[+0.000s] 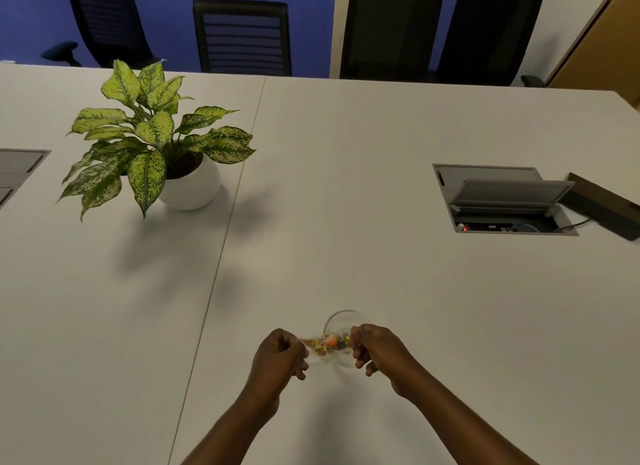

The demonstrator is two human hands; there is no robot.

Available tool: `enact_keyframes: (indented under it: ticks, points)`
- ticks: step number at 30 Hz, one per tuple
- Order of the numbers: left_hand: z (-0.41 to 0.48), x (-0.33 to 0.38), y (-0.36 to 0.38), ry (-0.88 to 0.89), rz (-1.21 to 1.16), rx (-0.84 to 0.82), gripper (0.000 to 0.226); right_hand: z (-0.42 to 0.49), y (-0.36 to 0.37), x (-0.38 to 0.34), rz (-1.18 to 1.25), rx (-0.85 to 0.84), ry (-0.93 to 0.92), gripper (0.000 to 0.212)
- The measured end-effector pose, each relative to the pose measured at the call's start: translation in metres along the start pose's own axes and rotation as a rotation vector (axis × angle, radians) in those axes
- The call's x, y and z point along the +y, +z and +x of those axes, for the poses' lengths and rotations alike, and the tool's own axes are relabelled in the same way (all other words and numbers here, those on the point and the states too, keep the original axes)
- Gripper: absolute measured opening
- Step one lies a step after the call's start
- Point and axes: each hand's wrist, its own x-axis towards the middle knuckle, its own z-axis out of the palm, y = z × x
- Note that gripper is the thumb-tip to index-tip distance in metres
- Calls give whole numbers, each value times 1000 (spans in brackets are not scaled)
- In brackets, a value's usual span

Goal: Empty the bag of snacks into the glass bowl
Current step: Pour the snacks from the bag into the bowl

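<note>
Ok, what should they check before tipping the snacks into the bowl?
1. Left hand grips one end of the snack bag: ok.
2. Right hand grips the other end: ok.
3. Bag held over the glass bowl: ok, it overlaps the bowl's near side.
4. Bag opened: cannot tell, the clear plastic blurs.
5. Bowl upright on the table: ok.
6. Bowl has no snacks in it yet: cannot tell, the bag covers part of it.
</note>
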Motion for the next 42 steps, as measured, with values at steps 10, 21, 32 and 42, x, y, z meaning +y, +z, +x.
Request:
enact_keyframes:
  ticks: [10, 21, 32, 42]
  points:
    - [2, -1, -3, -5, -187, -47, 23, 0, -1, 4, 1, -7, -6, 30]
    - [3, 5, -1, 70, -79, 69, 16, -1, -3, 5, 18, 17, -1, 30]
    - [6, 7, -1, 70, -12, 60, 13, -3, -6, 9, 26, 15, 8, 31]
    - [12, 13, -8, 81, -14, 57, 13, -1, -5, 8, 47, -3, 15, 32]
